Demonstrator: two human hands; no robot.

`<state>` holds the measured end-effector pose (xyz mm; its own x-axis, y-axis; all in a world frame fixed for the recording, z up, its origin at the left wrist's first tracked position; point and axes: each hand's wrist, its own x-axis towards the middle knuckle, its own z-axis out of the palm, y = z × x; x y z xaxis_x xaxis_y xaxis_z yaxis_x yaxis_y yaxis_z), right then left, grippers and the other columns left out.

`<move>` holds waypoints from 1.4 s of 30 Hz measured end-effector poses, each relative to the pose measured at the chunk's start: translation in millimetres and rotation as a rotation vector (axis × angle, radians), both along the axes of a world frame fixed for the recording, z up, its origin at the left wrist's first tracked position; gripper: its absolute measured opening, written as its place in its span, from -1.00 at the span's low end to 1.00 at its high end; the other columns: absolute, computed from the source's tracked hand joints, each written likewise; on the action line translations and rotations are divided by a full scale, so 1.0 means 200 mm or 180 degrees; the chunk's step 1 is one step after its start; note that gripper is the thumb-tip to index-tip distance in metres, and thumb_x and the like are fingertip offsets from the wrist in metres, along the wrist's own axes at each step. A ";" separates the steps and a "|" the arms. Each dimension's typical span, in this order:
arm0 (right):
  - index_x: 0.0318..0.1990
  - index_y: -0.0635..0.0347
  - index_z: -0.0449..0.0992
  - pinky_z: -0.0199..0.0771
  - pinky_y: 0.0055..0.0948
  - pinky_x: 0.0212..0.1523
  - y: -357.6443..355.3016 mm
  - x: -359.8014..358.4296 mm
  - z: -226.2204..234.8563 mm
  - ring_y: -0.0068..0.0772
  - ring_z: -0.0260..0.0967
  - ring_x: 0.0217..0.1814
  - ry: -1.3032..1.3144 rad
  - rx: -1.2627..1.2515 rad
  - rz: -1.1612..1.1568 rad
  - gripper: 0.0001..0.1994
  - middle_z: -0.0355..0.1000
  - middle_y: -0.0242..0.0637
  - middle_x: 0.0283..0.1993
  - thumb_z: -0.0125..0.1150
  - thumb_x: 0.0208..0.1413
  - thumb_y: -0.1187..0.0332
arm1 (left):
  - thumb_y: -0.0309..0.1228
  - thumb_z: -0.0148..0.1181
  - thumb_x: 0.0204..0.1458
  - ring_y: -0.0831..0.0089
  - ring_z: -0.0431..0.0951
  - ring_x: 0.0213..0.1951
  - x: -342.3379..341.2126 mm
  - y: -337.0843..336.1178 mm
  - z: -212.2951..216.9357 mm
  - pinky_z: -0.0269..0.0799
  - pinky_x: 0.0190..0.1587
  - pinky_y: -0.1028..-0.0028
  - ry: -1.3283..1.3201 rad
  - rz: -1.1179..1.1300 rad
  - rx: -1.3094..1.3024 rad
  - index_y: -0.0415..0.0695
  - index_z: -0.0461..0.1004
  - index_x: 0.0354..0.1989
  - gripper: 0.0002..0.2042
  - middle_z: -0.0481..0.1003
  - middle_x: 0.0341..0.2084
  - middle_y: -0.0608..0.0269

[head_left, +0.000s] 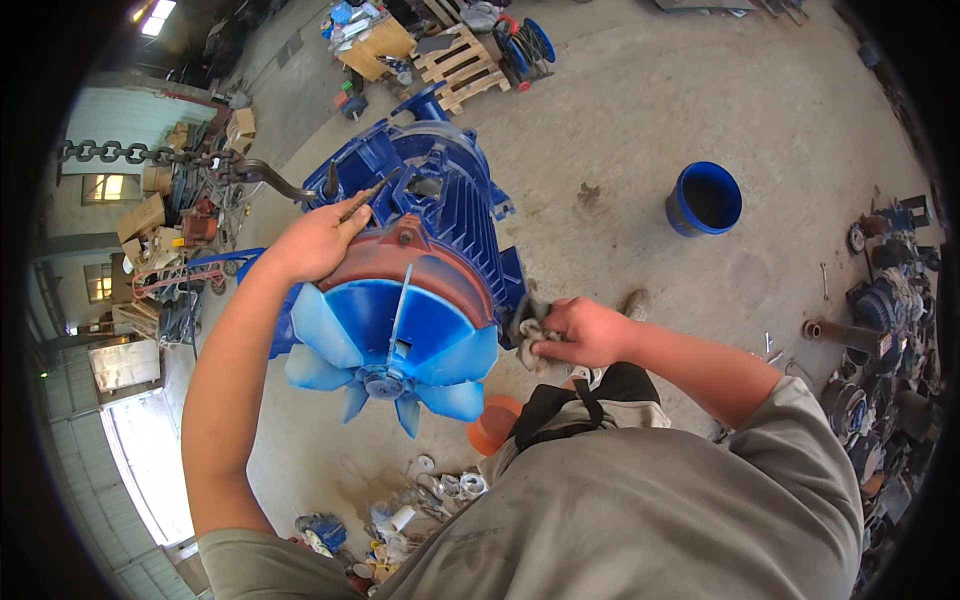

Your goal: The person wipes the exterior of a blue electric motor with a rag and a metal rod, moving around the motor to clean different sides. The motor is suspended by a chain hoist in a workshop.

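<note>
A blue electric motor point(462, 215) with cooling ribs takes up the middle of the head view. On its near end are a reddish-brown end cover point(430, 262) and a blue fan point(430, 318) with several paddle-like blades. My left hand point(322, 243) rests at the cover's upper left edge, with a thin, dark rod-like tool point(368, 197) between thumb and fingers; its exact kind is unclear. Beside the motor's right side, my right hand point(588, 332) is closed around a crumpled grey rag point(545, 358). A steel hook point(275, 180) on a heavy chain point(130, 153) reaches the motor's top left.
A blue bucket point(705, 199) stands on the concrete floor at right. An orange bucket point(494, 424) is near my legs. Motor parts point(870, 310) line the right side. Small parts point(440, 490) litter the floor below the fan. A wooden pallet point(460, 68) lies at the back.
</note>
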<state>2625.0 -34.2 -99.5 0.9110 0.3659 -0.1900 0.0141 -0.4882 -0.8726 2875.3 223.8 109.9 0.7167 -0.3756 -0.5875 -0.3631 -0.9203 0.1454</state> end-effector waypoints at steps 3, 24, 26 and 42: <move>-0.19 0.16 0.56 0.53 -0.20 -0.07 -0.01 0.05 -0.02 -0.13 0.56 -0.16 0.1010 0.1085 -0.1421 -0.70 0.61 -0.13 -0.23 0.30 0.28 0.08 | 0.06 -0.09 0.41 -0.03 0.45 0.30 0.00 0.01 -0.01 0.34 0.31 0.27 -0.0073 0.0104 -0.0046 0.03 0.30 0.46 -0.43 0.45 0.29 -0.09; -0.10 0.23 0.69 0.14 -0.03 0.24 0.08 0.29 -0.21 0.00 0.25 0.25 0.0242 -0.0690 0.0096 -0.43 0.58 -0.06 0.01 0.18 0.05 -0.13 | 0.13 -0.16 0.42 0.03 0.44 0.32 -0.08 -0.05 0.02 0.28 0.33 0.27 -0.0218 0.0201 0.0094 -0.01 0.30 0.47 -0.38 0.46 0.27 -0.15; -0.09 0.24 0.69 0.15 -0.02 0.25 0.07 0.27 -0.25 -0.04 0.28 0.25 0.0413 -0.0199 -0.0163 -0.42 0.59 -0.04 -0.03 0.19 0.04 -0.14 | 0.05 -0.13 0.43 -0.05 0.51 0.23 -0.09 -0.05 0.02 0.37 0.26 0.24 -0.0351 0.0114 -0.0083 -0.07 0.37 0.41 -0.43 0.53 0.16 -0.18; -0.30 0.20 0.70 0.08 -0.04 0.29 0.07 0.28 -0.28 -0.01 0.28 0.22 0.0671 0.0282 -0.0609 -0.52 0.58 -0.08 -0.10 0.15 0.07 -0.08 | 0.10 -0.13 0.41 -0.14 0.50 0.22 -0.13 -0.08 0.06 0.40 0.24 0.20 -0.0456 0.0098 -0.0109 0.09 0.38 0.41 -0.46 0.54 0.14 -0.18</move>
